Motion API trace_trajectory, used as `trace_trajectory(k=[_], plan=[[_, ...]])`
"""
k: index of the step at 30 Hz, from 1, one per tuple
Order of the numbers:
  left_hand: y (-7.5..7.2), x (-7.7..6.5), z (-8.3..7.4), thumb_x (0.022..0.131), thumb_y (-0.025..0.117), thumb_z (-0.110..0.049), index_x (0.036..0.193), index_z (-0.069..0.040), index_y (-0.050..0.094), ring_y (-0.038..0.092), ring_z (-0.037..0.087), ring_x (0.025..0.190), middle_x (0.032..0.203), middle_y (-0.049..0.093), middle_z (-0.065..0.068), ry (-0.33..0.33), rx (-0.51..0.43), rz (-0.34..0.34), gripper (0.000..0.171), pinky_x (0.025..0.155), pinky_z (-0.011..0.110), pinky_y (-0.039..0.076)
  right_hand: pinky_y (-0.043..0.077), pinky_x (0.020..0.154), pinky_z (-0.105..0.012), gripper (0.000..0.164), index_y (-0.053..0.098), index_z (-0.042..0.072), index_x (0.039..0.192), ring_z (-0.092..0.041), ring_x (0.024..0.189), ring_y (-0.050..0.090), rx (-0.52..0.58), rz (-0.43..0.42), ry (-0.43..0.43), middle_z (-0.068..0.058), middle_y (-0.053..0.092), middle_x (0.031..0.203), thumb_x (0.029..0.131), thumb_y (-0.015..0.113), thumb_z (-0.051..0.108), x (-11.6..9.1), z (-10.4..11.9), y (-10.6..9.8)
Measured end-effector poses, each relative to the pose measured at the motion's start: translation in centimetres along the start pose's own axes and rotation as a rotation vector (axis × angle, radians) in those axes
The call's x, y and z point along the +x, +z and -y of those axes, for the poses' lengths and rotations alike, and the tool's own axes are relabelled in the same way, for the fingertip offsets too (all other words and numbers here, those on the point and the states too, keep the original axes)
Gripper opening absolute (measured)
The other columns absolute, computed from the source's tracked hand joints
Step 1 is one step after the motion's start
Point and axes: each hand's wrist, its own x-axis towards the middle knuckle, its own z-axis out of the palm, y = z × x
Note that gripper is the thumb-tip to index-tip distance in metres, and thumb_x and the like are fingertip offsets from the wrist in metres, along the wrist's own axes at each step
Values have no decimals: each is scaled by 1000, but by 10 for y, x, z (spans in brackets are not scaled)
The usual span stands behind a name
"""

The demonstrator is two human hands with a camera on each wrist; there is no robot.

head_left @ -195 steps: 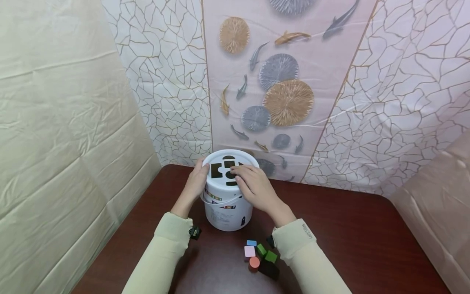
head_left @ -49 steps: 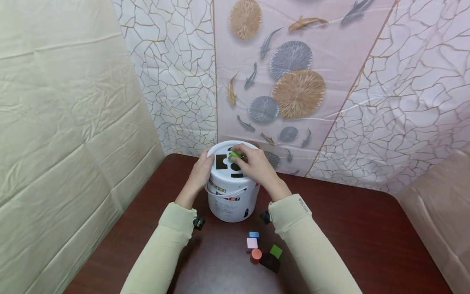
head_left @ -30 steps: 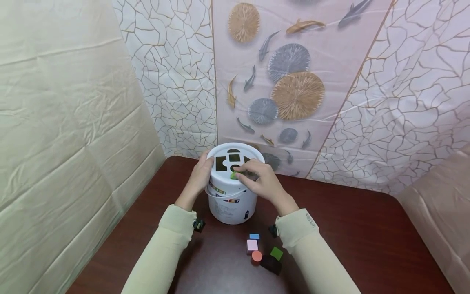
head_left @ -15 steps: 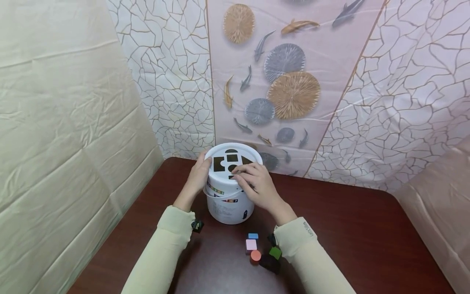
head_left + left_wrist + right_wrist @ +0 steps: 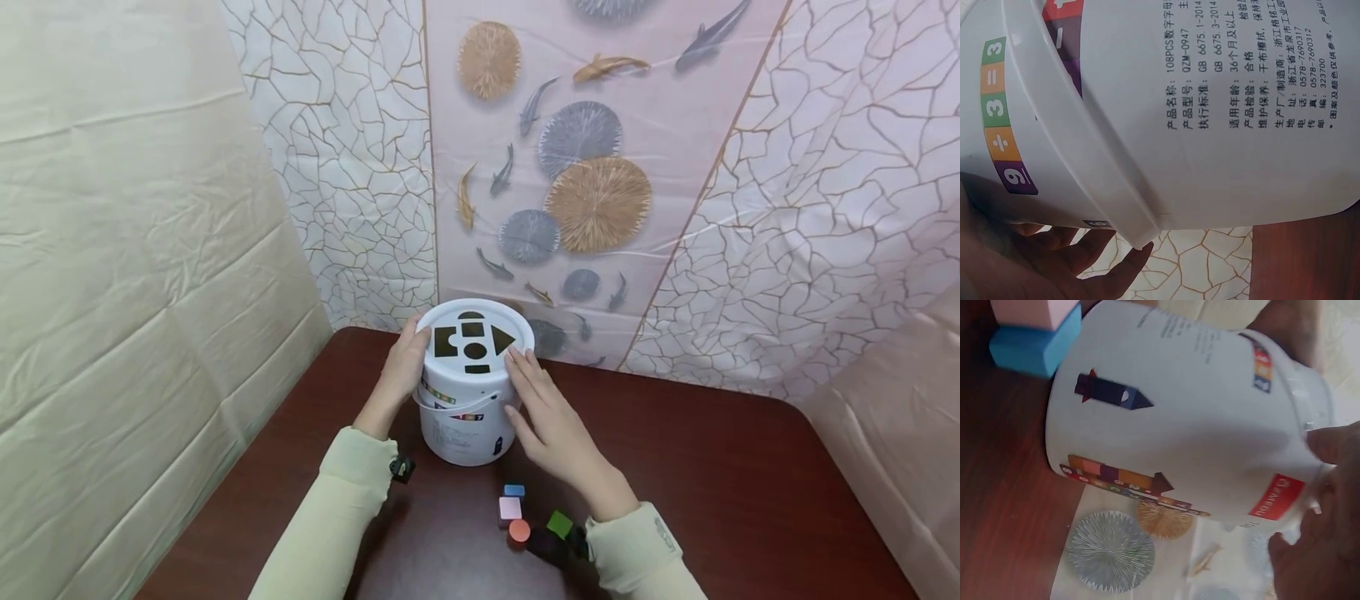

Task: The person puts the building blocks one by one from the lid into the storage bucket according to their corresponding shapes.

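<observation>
A white bucket (image 5: 457, 433) stands upright on the table, its white lid (image 5: 442, 317) cut with several shaped holes. With the thumb over the lid's rim and the fingers round the side, my left hand (image 5: 397, 371) holds the bucket at its left. My right hand (image 5: 557, 432) is at the bucket's right, fingers extended to the rim and nothing in its grasp. Nearer to me lie a blue block (image 5: 513, 491), a pink block (image 5: 509, 507), an orange-red cylinder (image 5: 519, 531) and a green block (image 5: 559, 524). A dark block (image 5: 546, 546) sits partly in shadow beside them.
The dark red-brown table (image 5: 712, 467) reaches back to a patterned cloth (image 5: 600, 200). A pale quilted cloth (image 5: 150, 333) hangs along the left side. The bucket's thin white handle (image 5: 1088, 147) hangs down across its front.
My right hand lifted one green block from the table to the lid and brought it to the front slot; that block is out of sight now. The hand has opened and drawn back rightward.
</observation>
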Motion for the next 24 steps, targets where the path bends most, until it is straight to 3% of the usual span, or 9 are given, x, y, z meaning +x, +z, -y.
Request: trace_trajectory(k=[3, 7, 11, 15, 18, 24], plan=[[-1, 0, -1, 105, 34, -40, 152, -20, 41, 42, 36, 137, 151, 46, 15, 16, 0, -8, 51, 110, 62, 31, 16, 121, -44, 73, 22, 11, 161, -27, 152, 17, 0, 36, 42, -4, 16, 167, 100, 62, 21, -13, 2, -6], [0, -2, -1, 105, 34, -40, 152, -20, 41, 42, 35, 137, 150, 47, 14, 23, -13, -12, 51, 110, 62, 31, 20, 120, -36, 68, 29, 17, 160, -22, 151, 22, 79, 31, 135, 0, 20, 167, 101, 62, 24, -37, -4, -14], [2, -5, 1, 105, 34, -40, 150, -22, 42, 45, 34, 134, 148, 49, 14, 6, -13, -3, 50, 108, 62, 33, 30, 113, -23, 53, 48, 18, 151, -24, 143, 39, 137, -37, 207, -2, 39, 159, 100, 63, 20, -69, -19, -22], [5, -5, 2, 105, 35, -39, 149, -21, 44, 45, 33, 133, 146, 50, 13, 2, -22, -14, 49, 109, 60, 33, 49, 98, -30, 29, 69, 15, 126, -23, 124, 59, 79, -46, 212, -4, 63, 135, 98, 66, 10, -94, -41, -39], [5, -4, 1, 105, 35, -38, 149, -20, 43, 44, 33, 134, 147, 49, 14, 8, -35, -23, 49, 111, 60, 31, 56, 82, -37, 20, 73, 16, 118, -18, 104, 67, 72, 55, 304, -2, 71, 120, 99, 65, 14, -105, -56, -59], [6, -1, -1, 105, 36, -39, 150, -20, 44, 42, 34, 136, 149, 48, 14, 11, -42, -37, 50, 112, 59, 30, 53, 86, -48, 36, 68, 7, 124, -31, 110, 64, 183, 434, 560, -8, 70, 118, 95, 70, 28, -125, -74, -84]])
